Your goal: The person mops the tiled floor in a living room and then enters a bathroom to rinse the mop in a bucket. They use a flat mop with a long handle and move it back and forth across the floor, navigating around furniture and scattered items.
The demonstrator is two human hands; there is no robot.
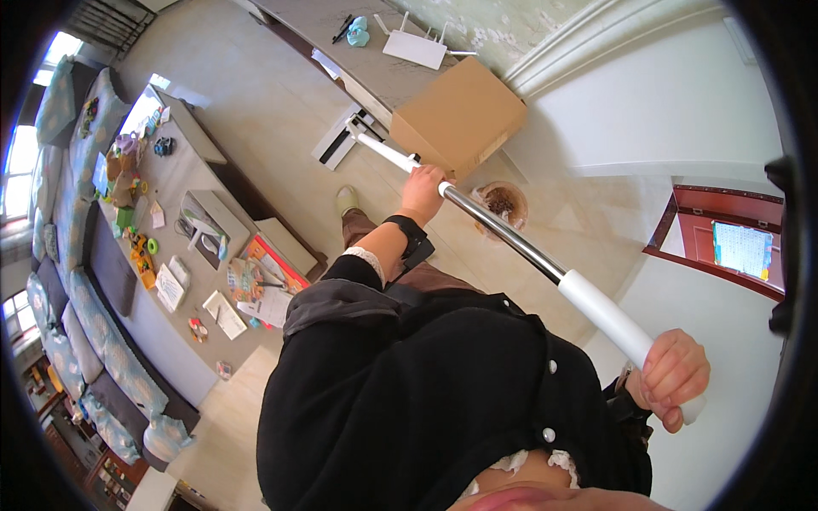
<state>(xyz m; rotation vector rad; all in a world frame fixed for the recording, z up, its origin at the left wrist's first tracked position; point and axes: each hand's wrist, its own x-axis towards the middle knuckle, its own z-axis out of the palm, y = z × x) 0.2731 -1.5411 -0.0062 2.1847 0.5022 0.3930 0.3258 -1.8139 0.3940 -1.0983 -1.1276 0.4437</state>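
Note:
A flat mop crosses the view on the slant, its pole (501,234) part white and part bare metal. My left hand (423,191) is wrapped around the white lower section, near the joint with the metal tube. Higher up, my right hand (677,373) grips the white handle close to its end. At the far end, the white mop head (344,137) with black strips lies on the tiled floor, beside the foot of a long cabinet (358,51). Part of the mop head is hidden by the pole's hinge.
A cardboard box (460,115) stands by the cabinet, near a waste bin (511,201). A white router (415,48) sits on the cabinet. Left are a cluttered coffee table (192,160) and a sofa (102,306). My shoe (347,199) is on the floor.

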